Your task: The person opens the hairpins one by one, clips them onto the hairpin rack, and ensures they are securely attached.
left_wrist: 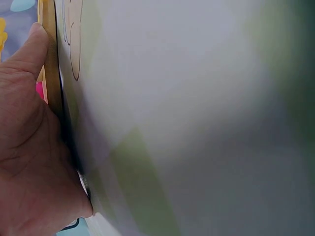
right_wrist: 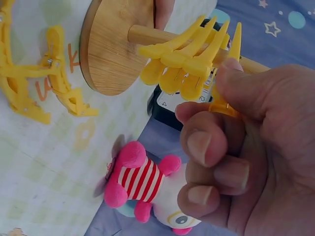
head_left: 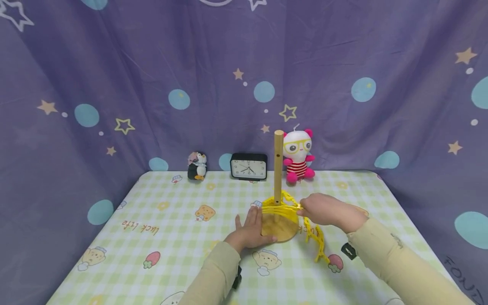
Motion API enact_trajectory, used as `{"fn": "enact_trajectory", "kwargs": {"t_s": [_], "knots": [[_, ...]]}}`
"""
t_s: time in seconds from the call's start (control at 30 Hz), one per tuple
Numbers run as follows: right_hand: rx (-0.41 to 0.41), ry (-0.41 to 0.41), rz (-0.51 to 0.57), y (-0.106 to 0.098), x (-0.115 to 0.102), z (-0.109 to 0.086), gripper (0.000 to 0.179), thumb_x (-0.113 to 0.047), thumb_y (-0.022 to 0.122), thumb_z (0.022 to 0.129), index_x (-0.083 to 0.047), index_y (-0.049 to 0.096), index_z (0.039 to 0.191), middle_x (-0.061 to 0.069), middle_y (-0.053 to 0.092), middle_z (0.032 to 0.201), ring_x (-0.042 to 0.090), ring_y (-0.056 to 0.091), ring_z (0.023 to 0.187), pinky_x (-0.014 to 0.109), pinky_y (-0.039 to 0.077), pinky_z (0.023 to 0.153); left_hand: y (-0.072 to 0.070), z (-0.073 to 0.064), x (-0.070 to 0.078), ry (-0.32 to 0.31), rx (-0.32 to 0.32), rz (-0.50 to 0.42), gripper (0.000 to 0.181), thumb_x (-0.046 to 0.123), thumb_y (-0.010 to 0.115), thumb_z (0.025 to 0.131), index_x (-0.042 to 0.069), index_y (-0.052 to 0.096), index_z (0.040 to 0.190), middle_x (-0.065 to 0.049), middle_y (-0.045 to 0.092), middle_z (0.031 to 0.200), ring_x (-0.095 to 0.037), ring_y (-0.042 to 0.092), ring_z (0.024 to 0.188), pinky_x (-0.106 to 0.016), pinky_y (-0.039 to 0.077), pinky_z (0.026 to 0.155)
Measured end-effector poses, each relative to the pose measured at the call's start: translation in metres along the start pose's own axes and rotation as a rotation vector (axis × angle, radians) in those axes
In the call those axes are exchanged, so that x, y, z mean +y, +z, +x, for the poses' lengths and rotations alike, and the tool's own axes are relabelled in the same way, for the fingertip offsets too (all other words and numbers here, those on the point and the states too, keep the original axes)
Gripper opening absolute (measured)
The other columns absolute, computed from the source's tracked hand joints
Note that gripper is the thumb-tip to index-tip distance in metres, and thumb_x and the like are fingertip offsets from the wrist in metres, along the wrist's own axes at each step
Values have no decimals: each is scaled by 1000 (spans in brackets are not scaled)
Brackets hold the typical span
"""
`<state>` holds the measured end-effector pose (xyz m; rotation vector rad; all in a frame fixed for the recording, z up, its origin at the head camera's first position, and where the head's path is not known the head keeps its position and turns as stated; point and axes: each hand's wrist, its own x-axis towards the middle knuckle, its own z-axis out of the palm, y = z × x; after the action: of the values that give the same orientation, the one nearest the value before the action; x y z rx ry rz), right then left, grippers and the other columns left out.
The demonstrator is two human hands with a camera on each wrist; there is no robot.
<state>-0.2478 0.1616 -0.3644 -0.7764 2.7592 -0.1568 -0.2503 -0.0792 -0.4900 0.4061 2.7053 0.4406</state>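
Several yellow clips (right_wrist: 194, 63), wooden base (head_left: 285, 231) partly hidden

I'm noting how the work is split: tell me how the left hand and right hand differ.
The left hand lies with straightened fingers against the edge of the round wooden base; the right hand curls its fingers, pinching yellow pieces. The left is low at the base; the right is raised beside the pole. Both emerge from beige sleeves.

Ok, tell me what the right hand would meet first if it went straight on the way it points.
Beyond the yellow plastic piece it pinches, the right hand would probably meet the wooden post first; depth is unclear, so it might pass just in front.
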Motion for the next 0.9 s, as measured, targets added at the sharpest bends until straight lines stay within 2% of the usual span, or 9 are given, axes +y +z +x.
{"fn": "enact_trajectory", "kwargs": {"t_s": [0.23, 0.37, 0.43, 0.53, 0.7, 0.8, 0.9], "knots": [[-47, 45, -59, -6, -9, 13, 27, -32, 57, 99, -13, 61, 80, 0, 54, 67, 17, 49, 62, 36, 45, 63, 9, 10, -6, -7, 14, -2, 117, 77, 52, 81, 6, 0, 157, -11, -12, 162, -22, -13, 148, -61, -15, 110], [-100, 91, -65, -6, -12, 15, 28, -36, 57, 99, -12, 63, 86, 1, 57, 71, 19, 52, 67, 40, 48, 70, 8, 9, -5, -14, 5, 3, 116, 77, 52, 81, 6, -1, 157, -9, -13, 161, -21, -14, 148, -60, -15, 111], [-96, 96, -73, -5, -12, 13, 29, -37, 58, 98, -10, 63, 87, 1, 56, 71, 20, 53, 68, 41, 49, 71, 7, 9, -5, -15, -3, 9, 116, 78, 51, 81, 7, -3, 156, -9, -15, 161, -20, -16, 147, -60, -15, 111], [-8, 67, -89, -3, -7, 8, 29, -37, 64, 94, -10, 62, 83, 1, 54, 67, 20, 51, 63, 39, 49, 64, 7, 10, -4, -20, -9, 10, 116, 77, 51, 82, 7, -3, 156, -9, -16, 161, -20, -16, 147, -59, -15, 111], [215, -21, -51, 6, 4, 5, 27, -30, 72, 89, -14, 60, 72, -4, 49, 59, 15, 43, 54, 31, 42, 55, 6, 8, -2, -19, -6, 13, 116, 77, 51, 82, 7, -3, 156, -10, -15, 161, -22, -14, 147, -60, -15, 111], [278, -57, 27, 11, 8, 7, 23, -24, 72, 89, -14, 64, 71, -7, 50, 59, 12, 43, 54, 28, 41, 56, 6, 7, -2, -15, -1, 7, 116, 77, 52, 82, 6, -2, 156, -10, -14, 161, -22, -14, 148, -60, -15, 111], [295, -54, 108, 16, 10, 9, 18, -22, 71, 90, -12, 68, 74, -9, 56, 63, 11, 47, 57, 29, 44, 59, 5, 6, -2, -13, 2, 1, 116, 77, 51, 82, 6, -2, 156, -10, -14, 161, -22, -14, 148, -60, -15, 111]]}}
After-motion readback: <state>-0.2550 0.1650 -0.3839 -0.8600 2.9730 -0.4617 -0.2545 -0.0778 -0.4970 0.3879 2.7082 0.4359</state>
